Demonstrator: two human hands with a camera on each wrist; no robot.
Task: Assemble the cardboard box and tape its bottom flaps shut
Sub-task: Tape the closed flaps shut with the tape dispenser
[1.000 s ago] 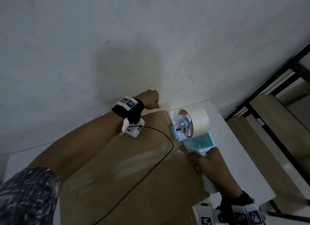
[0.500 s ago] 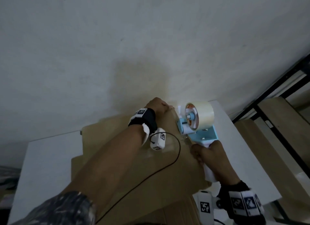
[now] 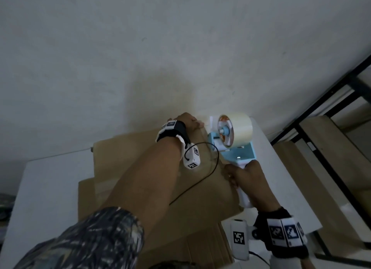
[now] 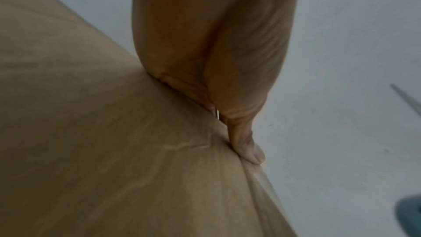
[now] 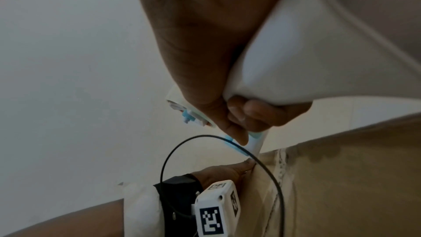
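A brown cardboard box (image 3: pixel 124 154) stands on a white table (image 3: pixel 50 188), its closed flaps facing up. My left hand (image 3: pixel 188 122) rests on the box's far edge. Its thumb (image 4: pixel 252 152) lies straight along that edge, and its other fingers are hidden behind the far side. A glossy strip of clear tape (image 5: pixel 280 168) runs over the box top near it. My right hand (image 3: pixel 247 178) grips the white handle (image 5: pixel 296 60) of a blue tape dispenser (image 3: pixel 236 154). The dispenser carries a roll of clear tape (image 3: pixel 239 128) at the box's far right corner, right beside my left hand.
A stack of flat cardboard (image 3: pixel 200 248) lies under the near side of the box. A black cable (image 3: pixel 210 168) loops from my left wrist across the box top. A grey wall (image 3: pixel 180 48) rises just behind the table. A black metal frame (image 3: pixel 321 100) and wooden boards (image 3: pixel 331 148) stand to the right.
The head view has pulled back, so more of the table and box shows. My left hand has slid a little along the far edge toward the dispenser. My right hand still grips the handle.
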